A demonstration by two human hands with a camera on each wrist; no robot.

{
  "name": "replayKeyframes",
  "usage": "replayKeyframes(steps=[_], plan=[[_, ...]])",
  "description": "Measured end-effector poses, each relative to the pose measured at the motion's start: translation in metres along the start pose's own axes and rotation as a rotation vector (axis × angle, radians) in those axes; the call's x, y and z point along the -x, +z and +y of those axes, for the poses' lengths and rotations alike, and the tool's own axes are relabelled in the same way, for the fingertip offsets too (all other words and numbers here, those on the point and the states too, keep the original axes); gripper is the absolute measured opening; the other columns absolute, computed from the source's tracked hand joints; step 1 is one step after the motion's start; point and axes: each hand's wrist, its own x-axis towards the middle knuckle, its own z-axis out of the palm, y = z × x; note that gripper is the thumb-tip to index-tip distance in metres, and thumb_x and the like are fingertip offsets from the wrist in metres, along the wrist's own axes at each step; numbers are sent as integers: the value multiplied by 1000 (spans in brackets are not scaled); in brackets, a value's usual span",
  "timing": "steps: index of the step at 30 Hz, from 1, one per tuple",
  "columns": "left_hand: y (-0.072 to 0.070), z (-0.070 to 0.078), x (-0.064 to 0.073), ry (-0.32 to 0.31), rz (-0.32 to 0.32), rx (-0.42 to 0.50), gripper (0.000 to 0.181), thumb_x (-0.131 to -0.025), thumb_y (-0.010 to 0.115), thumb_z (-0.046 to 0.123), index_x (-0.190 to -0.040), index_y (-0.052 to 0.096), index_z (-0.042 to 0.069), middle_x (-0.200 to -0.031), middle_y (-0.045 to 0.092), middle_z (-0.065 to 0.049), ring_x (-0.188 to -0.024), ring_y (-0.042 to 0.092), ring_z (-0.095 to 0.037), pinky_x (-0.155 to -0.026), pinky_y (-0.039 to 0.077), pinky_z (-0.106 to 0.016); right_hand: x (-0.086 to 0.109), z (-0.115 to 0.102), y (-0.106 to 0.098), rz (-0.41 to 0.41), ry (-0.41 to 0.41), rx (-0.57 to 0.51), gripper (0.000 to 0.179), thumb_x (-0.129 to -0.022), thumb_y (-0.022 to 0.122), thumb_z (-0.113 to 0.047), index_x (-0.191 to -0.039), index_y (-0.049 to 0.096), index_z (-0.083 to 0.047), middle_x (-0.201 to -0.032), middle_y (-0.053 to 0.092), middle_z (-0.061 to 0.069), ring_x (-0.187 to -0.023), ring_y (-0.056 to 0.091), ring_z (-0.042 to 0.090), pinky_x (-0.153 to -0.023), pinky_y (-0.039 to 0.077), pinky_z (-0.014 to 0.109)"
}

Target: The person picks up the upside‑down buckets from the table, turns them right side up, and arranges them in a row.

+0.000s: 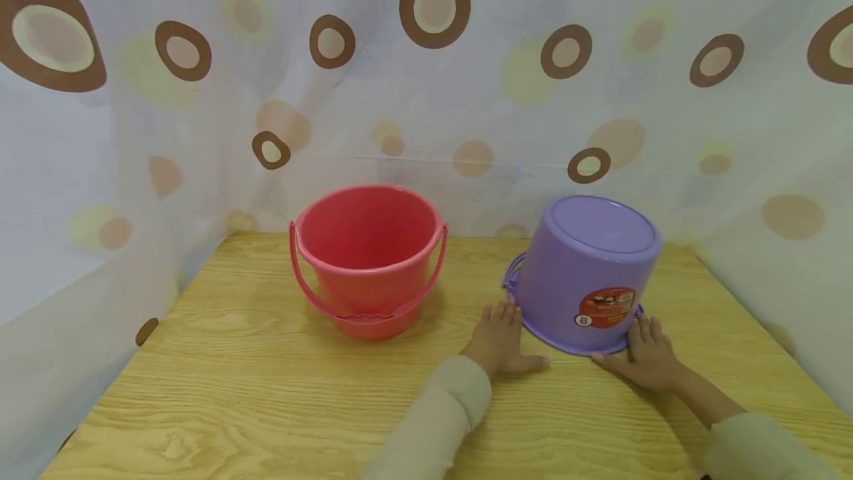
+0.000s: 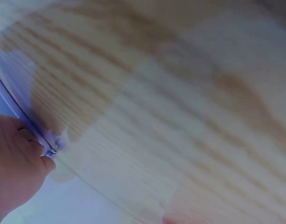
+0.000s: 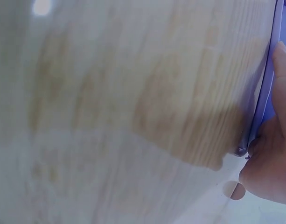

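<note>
A purple bucket stands upside down on the right side of the table, its base up and a red label on its side. Beside the front left of its rim lies my left hand, fingers stretched forward and thumb out to the right. My right hand is at the front right of the same rim, fingers straight, with its thumb pointing left along the edge. Both wrist views show the fingers right at the purple rim. Part of the bucket's handle sticks out at its left.
To the left, a pink-red bucket stands upright, its mouth up and its handle hanging down in front. The wood-grain table meets a white curtain with brown and yellow circles at the back and sides.
</note>
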Motion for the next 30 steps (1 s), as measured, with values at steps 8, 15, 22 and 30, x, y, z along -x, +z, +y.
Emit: replayKeyframes(steps=[8, 15, 22, 30], plan=[[-7, -1, 11, 21, -14, 23, 94, -82, 36, 75, -148, 21, 10, -156, 17, -5, -144, 15, -15, -118, 14, -30, 3, 3, 3, 4, -8, -24, 107, -86, 54, -52, -132, 2, 29, -136, -4, 52, -126, -7, 66, -97, 2, 76], [-6, -3, 14, 34, -15, 15, 94, -82, 34, 75, -149, 19, 10, -156, 16, -6, -145, 14, -16, -118, 13, -30, 4, 2, 3, 0, -17, -35, 106, -86, 55, -50, -133, 2, 29, -136, -5, 51, -126, -8, 66, -97, 2, 76], [-4, -5, 14, 36, -36, -2, 94, -82, 35, 74, -149, 18, 11, -157, 14, -4, -145, 12, -15, -118, 12, -29, 6, 2, 4, 4, -26, -14, 103, -87, 54, -49, -132, 4, 29, -136, -2, 52, -126, -7, 66, -97, 4, 76], [-3, -7, 18, 46, -33, -17, 93, -82, 35, 75, -149, 19, 12, -157, 15, -3, -145, 13, -15, -118, 11, -30, 13, 1, 4, 19, -55, 0, 99, -88, 54, -47, -133, 8, 28, -140, -1, 48, -127, -4, 65, -96, 6, 76]])
